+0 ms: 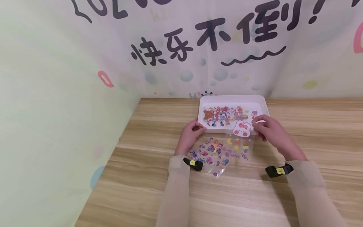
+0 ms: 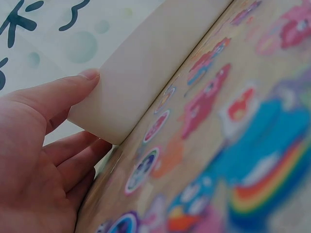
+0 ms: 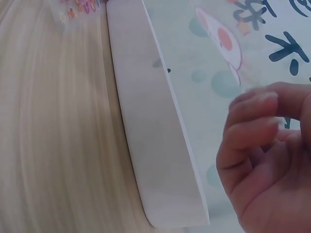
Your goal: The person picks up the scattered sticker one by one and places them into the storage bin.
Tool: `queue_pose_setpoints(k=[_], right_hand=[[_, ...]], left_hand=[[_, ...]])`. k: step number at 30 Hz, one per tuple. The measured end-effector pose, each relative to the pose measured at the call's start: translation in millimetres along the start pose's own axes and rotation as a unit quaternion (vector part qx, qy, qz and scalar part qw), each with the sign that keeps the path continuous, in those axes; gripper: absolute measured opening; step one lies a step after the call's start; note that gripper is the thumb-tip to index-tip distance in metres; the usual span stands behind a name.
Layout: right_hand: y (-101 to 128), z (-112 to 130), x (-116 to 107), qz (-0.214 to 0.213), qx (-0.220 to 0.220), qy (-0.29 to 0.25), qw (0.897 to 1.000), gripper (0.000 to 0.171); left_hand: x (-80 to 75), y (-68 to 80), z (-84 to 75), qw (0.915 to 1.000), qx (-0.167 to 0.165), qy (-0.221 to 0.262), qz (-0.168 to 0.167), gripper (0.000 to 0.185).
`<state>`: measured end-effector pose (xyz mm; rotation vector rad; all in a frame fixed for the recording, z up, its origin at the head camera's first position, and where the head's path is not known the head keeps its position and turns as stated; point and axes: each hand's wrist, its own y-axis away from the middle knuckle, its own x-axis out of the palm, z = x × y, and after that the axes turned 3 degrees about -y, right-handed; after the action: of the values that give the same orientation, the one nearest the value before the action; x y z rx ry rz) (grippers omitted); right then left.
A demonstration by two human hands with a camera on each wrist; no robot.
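Right grip [image 1: 267, 129] pinches the rabbit sticker sheet [image 1: 242, 130], left grip [image 1: 190, 135] the white tray [image 1: 218, 130]; we judge a slack pinch could drop the sheet

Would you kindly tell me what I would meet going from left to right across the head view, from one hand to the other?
Left hand, yellow crescent moon sticker, large white rabbit sticker, right hand.
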<state>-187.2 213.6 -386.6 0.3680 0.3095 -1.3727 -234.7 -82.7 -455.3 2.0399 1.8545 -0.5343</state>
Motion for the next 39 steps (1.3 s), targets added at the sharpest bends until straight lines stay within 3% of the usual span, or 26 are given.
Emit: queue_pose_setpoints(k=[11,30,39], right_hand=[[-2,-5,-3,-0.047,0.015,-0.090,0.995,0.039],[-4,-11,-8,-0.075,0.034,-0.119,0.989,0.046],[-3,-13,-6,-0.093,0.050,-0.167,0.980,0.045]], left_hand=[[-0.8,0.0,2.0,1.0000,0.002,0.004,-0.001,0.021],[-0.4,-0.9,2.6,1.0000,0.004,0.003,-0.002,0.026],[-0.4,-0.4,0.8,1.0000,0.008,0.005,0.001,0.023]])
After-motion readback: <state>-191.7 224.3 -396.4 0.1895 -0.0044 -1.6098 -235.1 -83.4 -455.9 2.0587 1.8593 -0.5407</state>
